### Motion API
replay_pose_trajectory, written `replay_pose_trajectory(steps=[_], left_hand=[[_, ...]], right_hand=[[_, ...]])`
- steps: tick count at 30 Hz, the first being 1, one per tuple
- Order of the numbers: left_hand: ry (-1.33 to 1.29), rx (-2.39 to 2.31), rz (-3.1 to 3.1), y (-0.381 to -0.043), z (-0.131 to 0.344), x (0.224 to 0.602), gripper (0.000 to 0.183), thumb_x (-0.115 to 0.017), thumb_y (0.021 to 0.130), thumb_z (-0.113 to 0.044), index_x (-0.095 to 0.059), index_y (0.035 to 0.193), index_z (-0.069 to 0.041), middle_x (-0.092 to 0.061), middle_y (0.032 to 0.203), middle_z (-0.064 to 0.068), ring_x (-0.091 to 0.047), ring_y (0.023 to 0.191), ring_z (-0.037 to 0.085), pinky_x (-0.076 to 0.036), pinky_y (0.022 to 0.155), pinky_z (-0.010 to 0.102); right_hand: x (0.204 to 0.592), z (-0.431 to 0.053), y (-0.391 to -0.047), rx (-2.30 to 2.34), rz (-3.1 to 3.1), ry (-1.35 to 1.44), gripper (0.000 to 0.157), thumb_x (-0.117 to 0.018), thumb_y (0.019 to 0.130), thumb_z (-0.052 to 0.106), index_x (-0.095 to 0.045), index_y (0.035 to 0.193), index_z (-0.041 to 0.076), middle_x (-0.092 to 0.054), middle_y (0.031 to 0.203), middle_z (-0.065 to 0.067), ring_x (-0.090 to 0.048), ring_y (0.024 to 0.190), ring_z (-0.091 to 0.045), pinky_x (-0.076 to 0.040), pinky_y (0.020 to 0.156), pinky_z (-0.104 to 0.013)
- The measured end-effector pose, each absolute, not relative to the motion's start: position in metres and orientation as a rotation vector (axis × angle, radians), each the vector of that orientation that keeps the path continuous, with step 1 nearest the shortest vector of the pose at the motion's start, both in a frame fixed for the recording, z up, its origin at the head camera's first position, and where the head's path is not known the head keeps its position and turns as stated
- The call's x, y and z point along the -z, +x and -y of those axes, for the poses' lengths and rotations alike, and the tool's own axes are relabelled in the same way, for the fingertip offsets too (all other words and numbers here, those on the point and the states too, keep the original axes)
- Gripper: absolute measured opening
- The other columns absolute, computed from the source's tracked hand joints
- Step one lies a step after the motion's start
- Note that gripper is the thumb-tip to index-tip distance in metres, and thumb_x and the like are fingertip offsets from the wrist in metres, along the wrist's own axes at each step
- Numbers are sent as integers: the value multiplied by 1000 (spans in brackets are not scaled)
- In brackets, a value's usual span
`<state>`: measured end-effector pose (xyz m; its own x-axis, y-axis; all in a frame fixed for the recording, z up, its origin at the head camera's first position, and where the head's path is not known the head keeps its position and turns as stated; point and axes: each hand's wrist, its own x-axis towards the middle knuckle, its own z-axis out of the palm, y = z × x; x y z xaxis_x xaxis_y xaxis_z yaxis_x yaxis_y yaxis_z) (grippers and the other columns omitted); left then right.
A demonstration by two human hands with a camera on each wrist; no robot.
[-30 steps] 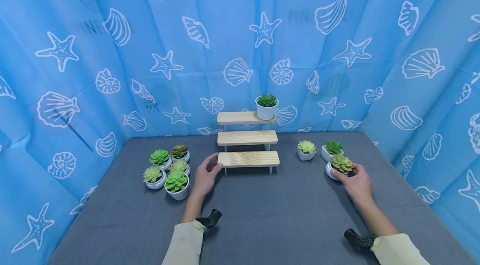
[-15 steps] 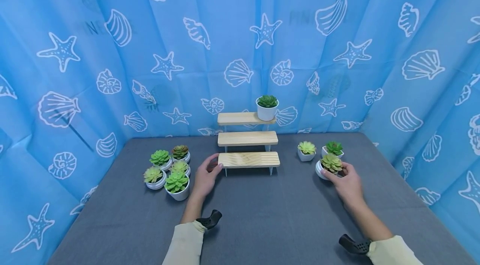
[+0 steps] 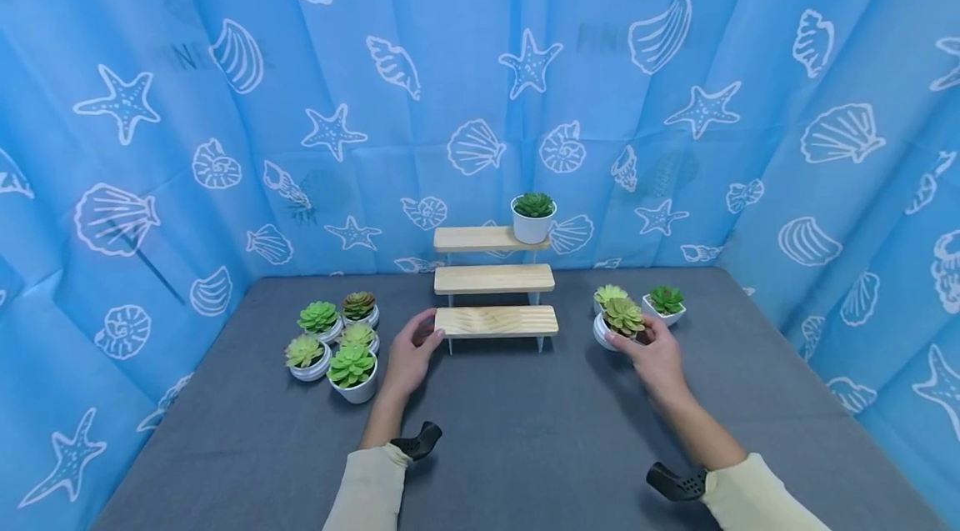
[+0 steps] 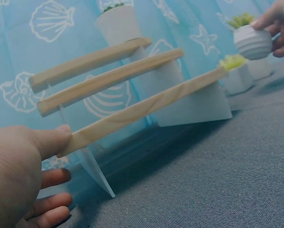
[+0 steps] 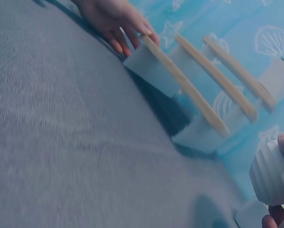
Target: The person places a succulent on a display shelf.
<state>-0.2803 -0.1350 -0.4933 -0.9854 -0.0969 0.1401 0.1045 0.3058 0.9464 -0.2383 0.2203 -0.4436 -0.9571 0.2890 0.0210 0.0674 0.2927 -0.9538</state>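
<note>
My right hand (image 3: 660,360) grips a potted succulent (image 3: 624,318) with yellow-green leaves. Its round white ribbed pot (image 4: 252,42) is lifted off the table in the left wrist view; in the right wrist view that pot (image 5: 272,175) shows at the right edge, partly behind fingers. At the left end of the lowest step of a three-step wooden display shelf (image 3: 497,321), my left hand (image 3: 408,356) pinches the board between thumb and forefinger. The other fingers hang loosely below in the left wrist view. A dark green succulent in a white pot (image 3: 533,218) stands at the top step's right end.
Several potted succulents (image 3: 352,373) cluster left of my left hand. Right of the shelf, a light green succulent (image 3: 609,294) is partly hidden behind the held one, and a dark green one (image 3: 665,304) stands beside it. A blue shell-print curtain (image 3: 480,97) hangs behind the grey table (image 3: 525,448).
My right hand has carried the yellow-green succulent leftward, toward the shelf and in front of the light green one. The left hand has stayed at the shelf's end.
</note>
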Motion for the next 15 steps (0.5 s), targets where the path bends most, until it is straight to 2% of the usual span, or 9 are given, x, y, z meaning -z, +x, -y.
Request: replay_pose_trajectory(steps=[5, 15], left_hand=[[-9, 1769, 2392, -280, 135, 493, 43, -64, 96, -24, -55, 138, -17, -57, 133, 9, -53, 121, 27, -45, 98, 46], [-3, 1764, 2398, -281, 136, 492, 45, -63, 96, -24, -54, 139, -16, -57, 133, 9, -54, 121, 27, -45, 98, 47]], right_hand=[[441, -205, -246, -1744, 2359, -288, 68, -74, 87, 16, -38, 140, -5, -46, 139, -25, -43, 126, -32, -39, 100, -42], [426, -176, -269, -1699, 2306, -171, 65, -77, 84, 16, -43, 136, -4, -49, 134, -22, -45, 124, -32, -40, 99, -45]])
